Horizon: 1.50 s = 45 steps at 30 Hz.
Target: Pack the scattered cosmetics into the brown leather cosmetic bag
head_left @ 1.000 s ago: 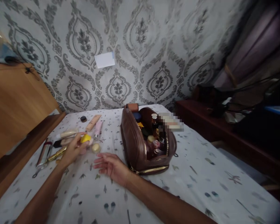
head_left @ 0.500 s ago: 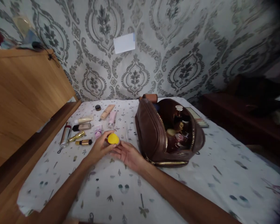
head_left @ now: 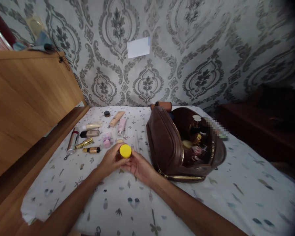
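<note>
Squarely between both hands (head_left: 110, 161), yellow-topped container (head_left: 125, 151)

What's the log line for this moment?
left hand: gripping yellow-lidded jar; right hand: at jar's right side; brown zip bag: open, right of both hands; gold-and-black tube: lying left of left hand

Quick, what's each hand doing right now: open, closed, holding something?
Left hand: closed, holding the yellow-topped container.
Right hand: at the container's side; whether it grips too cannot be told.

Jar (head_left: 125, 151) left of bag (head_left: 162, 141), tubes (head_left: 117, 118) beyond jar, wall (head_left: 157, 19) behind
</note>
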### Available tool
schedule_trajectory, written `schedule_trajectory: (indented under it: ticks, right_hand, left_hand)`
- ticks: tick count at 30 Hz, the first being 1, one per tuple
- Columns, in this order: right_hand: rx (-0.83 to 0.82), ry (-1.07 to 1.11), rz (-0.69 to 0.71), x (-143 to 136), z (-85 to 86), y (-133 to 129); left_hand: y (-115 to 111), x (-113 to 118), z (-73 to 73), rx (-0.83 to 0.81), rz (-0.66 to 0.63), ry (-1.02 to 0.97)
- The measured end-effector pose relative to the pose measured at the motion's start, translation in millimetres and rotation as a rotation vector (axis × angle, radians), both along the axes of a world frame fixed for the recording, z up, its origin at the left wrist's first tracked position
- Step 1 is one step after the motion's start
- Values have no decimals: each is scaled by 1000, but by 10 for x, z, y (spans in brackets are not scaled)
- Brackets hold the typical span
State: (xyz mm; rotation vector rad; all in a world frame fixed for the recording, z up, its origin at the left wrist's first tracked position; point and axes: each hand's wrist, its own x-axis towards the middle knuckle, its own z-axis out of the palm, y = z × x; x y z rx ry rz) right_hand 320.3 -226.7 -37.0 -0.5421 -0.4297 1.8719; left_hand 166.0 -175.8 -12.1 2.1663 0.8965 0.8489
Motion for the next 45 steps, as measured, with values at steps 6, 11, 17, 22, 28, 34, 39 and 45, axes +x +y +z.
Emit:
schedule_trajectory:
  ticks: [6,11,17,22,28,34,39,45]
  right_hand:
    - [48,-75,15,-5,49,-23]
    - [53,-163,-29,-38,63,-33]
    - [134,-219,-130,-84,84,-65]
    - [205,-278,-129,-102,126,-102]
    - [231,-375,-187,-103,40,-84]
    - [330,-574,-307,-123,10,-106]
    - [420,-758,-347,-119,-6,-162]
    - [494,-911,-378,-86,-24,-199]
  left_hand:
    - [-74,63,45,-57,-40,-69]
    - [-99,59,23,116,-2,-20]
    - [-95,36,25,272,64,53]
    - [-98,53,-2,312,131,116]
    - [-88,48,-65,333,164,156]
    - [-68,35,-126,244,176,207]
    - [-97,52,-131,304,145,240]
    - [-147,59,-100,374,93,296]
